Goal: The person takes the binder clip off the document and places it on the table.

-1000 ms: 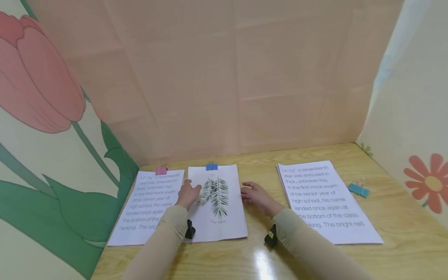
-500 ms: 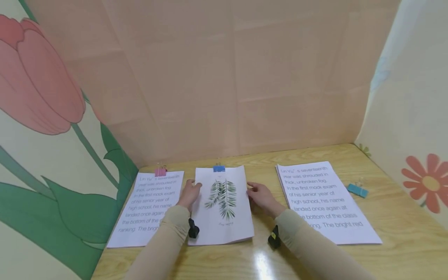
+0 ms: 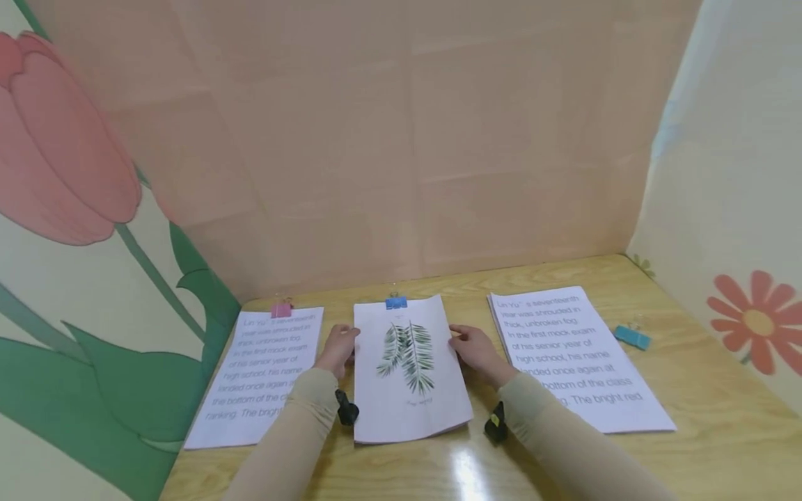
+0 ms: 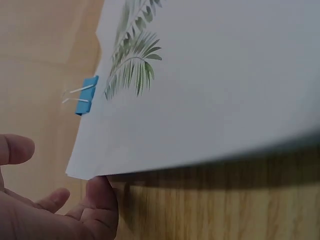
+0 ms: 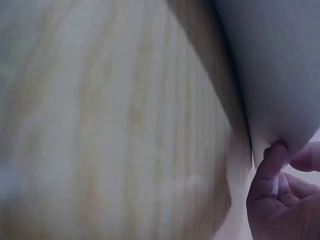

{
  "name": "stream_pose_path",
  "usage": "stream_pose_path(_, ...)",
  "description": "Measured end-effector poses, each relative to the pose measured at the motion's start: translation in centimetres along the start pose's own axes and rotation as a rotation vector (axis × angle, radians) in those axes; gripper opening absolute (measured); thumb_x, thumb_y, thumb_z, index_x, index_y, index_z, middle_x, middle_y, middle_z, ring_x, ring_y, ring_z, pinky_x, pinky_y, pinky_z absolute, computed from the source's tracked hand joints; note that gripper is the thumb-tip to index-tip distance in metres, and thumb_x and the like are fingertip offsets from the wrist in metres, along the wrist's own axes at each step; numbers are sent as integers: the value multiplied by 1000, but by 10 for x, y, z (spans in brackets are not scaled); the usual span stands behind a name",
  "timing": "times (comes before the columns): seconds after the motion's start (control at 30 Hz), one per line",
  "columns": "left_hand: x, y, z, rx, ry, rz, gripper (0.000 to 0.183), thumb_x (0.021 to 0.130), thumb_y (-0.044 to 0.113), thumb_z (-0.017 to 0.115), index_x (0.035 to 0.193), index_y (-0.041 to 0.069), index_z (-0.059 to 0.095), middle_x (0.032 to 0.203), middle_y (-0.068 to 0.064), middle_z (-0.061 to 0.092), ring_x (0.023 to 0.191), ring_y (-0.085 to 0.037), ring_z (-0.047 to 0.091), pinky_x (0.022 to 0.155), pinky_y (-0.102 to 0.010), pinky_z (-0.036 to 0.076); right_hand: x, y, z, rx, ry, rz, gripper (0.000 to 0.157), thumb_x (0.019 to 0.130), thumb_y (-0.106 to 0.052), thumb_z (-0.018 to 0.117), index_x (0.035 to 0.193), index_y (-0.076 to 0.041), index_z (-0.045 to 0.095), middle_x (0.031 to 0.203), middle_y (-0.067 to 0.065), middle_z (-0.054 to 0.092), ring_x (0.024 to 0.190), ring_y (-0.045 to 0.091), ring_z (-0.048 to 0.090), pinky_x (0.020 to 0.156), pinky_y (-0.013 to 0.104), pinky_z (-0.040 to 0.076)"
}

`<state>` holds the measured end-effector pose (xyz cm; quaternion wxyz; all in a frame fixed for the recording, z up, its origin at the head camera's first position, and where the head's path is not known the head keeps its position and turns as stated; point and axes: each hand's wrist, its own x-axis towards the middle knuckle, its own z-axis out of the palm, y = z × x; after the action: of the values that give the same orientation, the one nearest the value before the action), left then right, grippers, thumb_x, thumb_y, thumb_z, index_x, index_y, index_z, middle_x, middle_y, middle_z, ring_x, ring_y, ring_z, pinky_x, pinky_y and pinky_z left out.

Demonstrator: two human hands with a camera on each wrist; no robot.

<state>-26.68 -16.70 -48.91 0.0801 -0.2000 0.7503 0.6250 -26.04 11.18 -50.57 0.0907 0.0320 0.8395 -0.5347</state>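
A stack of paper (image 3: pixel 407 417) with a palm-leaf print on top lies between my hands, a blue binder clip (image 3: pixel 396 303) on its top edge. My left hand (image 3: pixel 338 349) is at the stack's left side. In the left wrist view one fingertip (image 4: pixel 101 192) touches the paper's edge while the other fingers stand apart from it. My right hand (image 3: pixel 479 353) pinches the right edge, thumb on the top face and a finger behind the paper in the right wrist view. The stack's near right corner looks slightly raised.
To the left lies a text stack (image 3: pixel 263 376) with a pink binder clip (image 3: pixel 281 309). Another text stack (image 3: pixel 564 348) lies to the right, with a loose teal binder clip (image 3: pixel 633 337) beside it. A wall stands behind the wooden table (image 3: pixel 413 480).
The palm-print stack has shifted right with its blue clip, away from the left text stack. My right hand has closed from beside the stack onto its right edge.
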Motion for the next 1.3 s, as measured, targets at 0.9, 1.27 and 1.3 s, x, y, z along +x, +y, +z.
stream_pose_path(0.9, 16, 1, 18, -24, -180, 64, 48, 108, 14, 47, 148, -11, 40, 113, -15, 53, 77, -17, 52, 65, -25, 48, -6, 13, -23, -45, 100, 57, 51, 95, -7, 55, 145, 2, 54, 118, 19, 65, 102, 29, 62, 83, 36, 53)
stream_pose_path(1.27, 23, 3, 31, 66, -204, 68, 37, 108, 10, 48, 139, -10, 49, 106, -18, 61, 80, -21, 60, 64, -28, 55, -11, 17, -35, -27, 151, 75, 50, 95, -6, 55, 144, 5, 54, 125, 26, 63, 113, 36, 60, 95, 46, 53)
stream_pose_path(1.3, 23, 4, 32, 77, -202, 66, 36, 108, 10, 48, 139, -9, 50, 105, -17, 61, 80, -21, 60, 64, -28, 55, -11, 17, -36, -20, 150, 87, 50, 95, -6, 55, 144, 5, 54, 127, 26, 62, 115, 37, 60, 97, 47, 52)
